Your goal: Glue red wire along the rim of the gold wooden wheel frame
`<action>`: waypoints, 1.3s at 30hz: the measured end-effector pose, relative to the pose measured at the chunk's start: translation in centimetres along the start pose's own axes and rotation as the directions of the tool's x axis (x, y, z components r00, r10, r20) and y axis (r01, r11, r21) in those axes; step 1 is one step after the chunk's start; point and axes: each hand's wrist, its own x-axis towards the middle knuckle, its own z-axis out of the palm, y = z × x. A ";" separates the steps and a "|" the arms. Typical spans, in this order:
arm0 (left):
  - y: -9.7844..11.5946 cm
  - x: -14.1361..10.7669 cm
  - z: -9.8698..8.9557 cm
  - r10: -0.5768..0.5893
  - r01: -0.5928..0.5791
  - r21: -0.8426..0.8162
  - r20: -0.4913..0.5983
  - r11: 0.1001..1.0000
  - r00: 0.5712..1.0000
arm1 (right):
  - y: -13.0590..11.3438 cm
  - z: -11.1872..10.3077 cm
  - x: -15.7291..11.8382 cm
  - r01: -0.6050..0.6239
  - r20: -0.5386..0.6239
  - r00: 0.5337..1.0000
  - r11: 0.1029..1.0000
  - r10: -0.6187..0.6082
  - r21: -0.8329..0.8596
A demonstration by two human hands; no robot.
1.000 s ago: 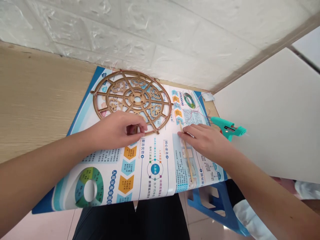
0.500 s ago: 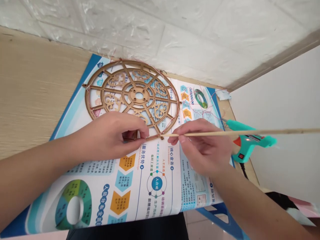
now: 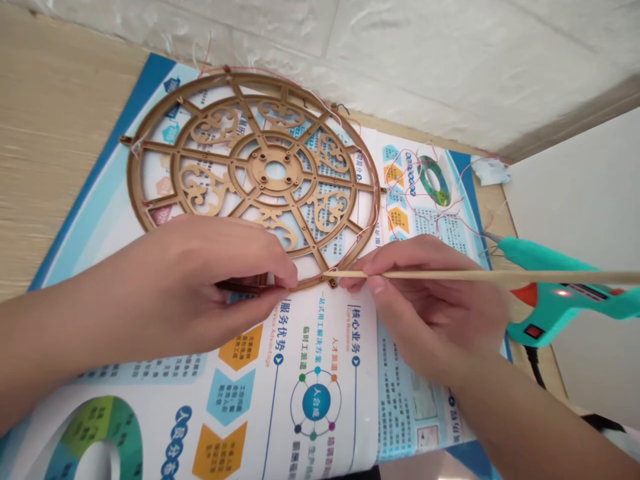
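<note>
Across the worktop (image 3: 60, 167), on a printed poster (image 3: 365, 427), our brown fretwork wheel (image 3: 255, 172) lies flat, its lower rim reaching in between both hands. Our left hand (image 3: 165, 280) curls over that lower edge, its fingers (image 3: 270, 267) closed on a brown piece (image 3: 245, 283). It may be part of the rim itself, but the grip hides too much for us to be sure. Our right hand (image 3: 430, 307) pinches a thin wooden stick (image 3: 450, 274) between thumb and fingers, nearly closed around it. The stick runs level to the right, out of the view, and its tip sits at the rim just beside a small lug (image 3: 333, 282).

Fine red wire (image 3: 407, 160) already follows the wheel's upper and right arcs, while more of it lies in loose loops on the poster's right side. We make out none along the lower left arc, so that stretch looks unwired. Off to the right, near the right hand, lies a teal glue gun (image 3: 560, 300) with its small lamp lit and its black cable (image 3: 533, 367) trailing down. Behind everything rises a white embossed wall (image 3: 450, 60), and a scrap of white paper (image 3: 493, 172) sits at the poster's far corner.
</note>
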 end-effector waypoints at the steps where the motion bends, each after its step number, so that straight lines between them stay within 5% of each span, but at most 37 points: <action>1: -0.1 -0.1 0.1 0.006 -0.006 0.004 -0.009 1.000 1.000 | 0.0 0.0 0.0 -0.001 0.010 1.000 1.000 0.001 0.005; 31: -0.4 -0.2 0.1 0.041 -0.040 0.079 -0.002 0.996 0.999 | -0.2 0.4 -0.1 0.037 0.078 0.996 0.999 -0.035 -0.031; 39: -0.3 -0.4 0.1 0.037 -0.037 0.083 -0.002 0.996 0.999 | 0.0 0.3 0.1 0.190 0.128 0.974 0.982 -0.186 -0.020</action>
